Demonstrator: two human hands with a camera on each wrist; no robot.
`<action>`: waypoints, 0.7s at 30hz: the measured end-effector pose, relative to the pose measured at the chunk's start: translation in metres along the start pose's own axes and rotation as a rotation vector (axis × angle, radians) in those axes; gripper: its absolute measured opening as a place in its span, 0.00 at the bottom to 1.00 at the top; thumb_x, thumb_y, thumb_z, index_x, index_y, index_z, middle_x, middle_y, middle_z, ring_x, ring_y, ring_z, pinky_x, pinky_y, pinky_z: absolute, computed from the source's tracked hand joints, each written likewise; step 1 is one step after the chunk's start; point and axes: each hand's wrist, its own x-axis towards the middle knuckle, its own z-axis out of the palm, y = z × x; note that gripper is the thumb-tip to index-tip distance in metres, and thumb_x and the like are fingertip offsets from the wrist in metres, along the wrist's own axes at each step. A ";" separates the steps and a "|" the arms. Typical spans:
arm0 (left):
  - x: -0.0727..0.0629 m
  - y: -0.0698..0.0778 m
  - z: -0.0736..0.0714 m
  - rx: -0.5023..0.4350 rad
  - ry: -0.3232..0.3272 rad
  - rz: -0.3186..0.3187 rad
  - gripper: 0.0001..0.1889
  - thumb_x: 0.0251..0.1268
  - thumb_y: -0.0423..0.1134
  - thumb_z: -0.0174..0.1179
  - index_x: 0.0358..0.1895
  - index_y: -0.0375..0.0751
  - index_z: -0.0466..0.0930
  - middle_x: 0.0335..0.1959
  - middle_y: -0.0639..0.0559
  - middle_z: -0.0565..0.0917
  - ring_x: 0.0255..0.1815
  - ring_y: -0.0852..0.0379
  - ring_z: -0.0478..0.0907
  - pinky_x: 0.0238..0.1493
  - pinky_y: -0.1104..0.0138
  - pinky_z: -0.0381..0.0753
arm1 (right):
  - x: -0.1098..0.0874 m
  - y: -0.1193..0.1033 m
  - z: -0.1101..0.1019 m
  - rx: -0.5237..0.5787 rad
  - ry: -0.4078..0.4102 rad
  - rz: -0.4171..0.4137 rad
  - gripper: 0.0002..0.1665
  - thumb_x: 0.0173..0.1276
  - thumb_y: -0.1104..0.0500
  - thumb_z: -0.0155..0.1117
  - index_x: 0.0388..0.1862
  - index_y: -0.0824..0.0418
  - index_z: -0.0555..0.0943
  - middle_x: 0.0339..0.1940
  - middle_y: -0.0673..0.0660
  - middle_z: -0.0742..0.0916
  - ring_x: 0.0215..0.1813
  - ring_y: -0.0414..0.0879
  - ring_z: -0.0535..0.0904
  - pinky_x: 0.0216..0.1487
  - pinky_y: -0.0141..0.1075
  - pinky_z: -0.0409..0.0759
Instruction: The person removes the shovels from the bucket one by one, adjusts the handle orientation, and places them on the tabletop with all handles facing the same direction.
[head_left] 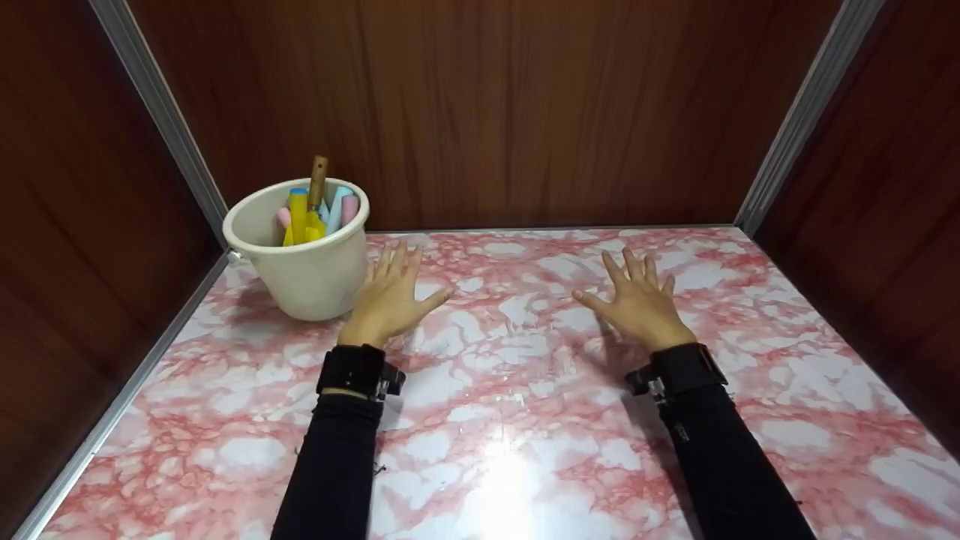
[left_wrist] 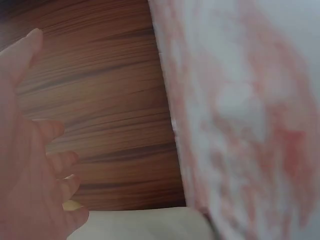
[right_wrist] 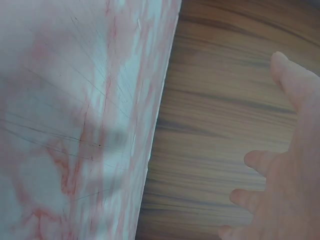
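Note:
My left hand (head_left: 386, 300) is spread palm down over the table, its fingers right beside a cream bucket (head_left: 311, 281). It holds nothing. On the right, my other hand (head_left: 637, 304) is spread the same way, with a shadow below it and nothing held. Inside the bucket stand a wooden-handled tool (head_left: 319, 180) with a yellow lower part, a yellow stick with a blue end (head_left: 298, 214), and several pink and light blue sticks (head_left: 339, 210). Their lower ends are hidden by the bucket wall. In the left wrist view, part of the bucket (left_wrist: 145, 224) shows beyond the fingers.
The table (head_left: 510, 360) has a red and white marbled top. Dark wood panels (head_left: 480, 112) enclose it at the back and on both sides, with grey metal strips (head_left: 161, 112) along the corners. The bucket stands near the back left corner.

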 end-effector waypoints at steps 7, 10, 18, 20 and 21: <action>-0.009 0.009 -0.034 0.021 0.173 0.002 0.54 0.74 0.76 0.47 0.89 0.45 0.39 0.89 0.40 0.37 0.89 0.40 0.29 0.84 0.44 0.30 | -0.001 0.002 0.000 0.005 -0.007 0.010 0.62 0.74 0.18 0.45 0.90 0.55 0.46 0.89 0.67 0.43 0.85 0.76 0.29 0.73 0.78 0.26; -0.011 0.005 -0.052 0.055 0.262 -0.037 0.55 0.73 0.75 0.50 0.88 0.42 0.42 0.88 0.38 0.42 0.89 0.38 0.34 0.84 0.44 0.30 | 0.000 0.002 0.000 0.010 -0.010 0.010 0.62 0.74 0.18 0.45 0.90 0.55 0.46 0.89 0.67 0.43 0.85 0.76 0.29 0.74 0.78 0.26; -0.005 -0.025 -0.088 0.085 0.418 -0.109 0.46 0.66 0.61 0.70 0.75 0.29 0.67 0.72 0.28 0.69 0.77 0.30 0.61 0.79 0.37 0.49 | 0.001 0.004 -0.003 0.011 -0.001 0.001 0.59 0.76 0.22 0.48 0.90 0.55 0.46 0.89 0.67 0.44 0.85 0.76 0.29 0.74 0.78 0.27; -0.004 -0.032 -0.093 0.100 0.387 -0.133 0.46 0.65 0.61 0.70 0.72 0.25 0.68 0.70 0.25 0.70 0.76 0.28 0.62 0.78 0.37 0.51 | 0.001 0.004 -0.003 0.013 -0.002 0.003 0.60 0.76 0.22 0.48 0.90 0.55 0.46 0.89 0.67 0.44 0.85 0.76 0.29 0.74 0.77 0.27; -0.003 -0.036 -0.095 0.108 0.364 -0.146 0.47 0.66 0.61 0.70 0.72 0.23 0.68 0.70 0.24 0.70 0.75 0.27 0.62 0.78 0.37 0.52 | 0.001 0.004 -0.003 0.015 -0.003 0.003 0.60 0.76 0.22 0.48 0.90 0.55 0.46 0.89 0.67 0.44 0.85 0.76 0.29 0.74 0.77 0.26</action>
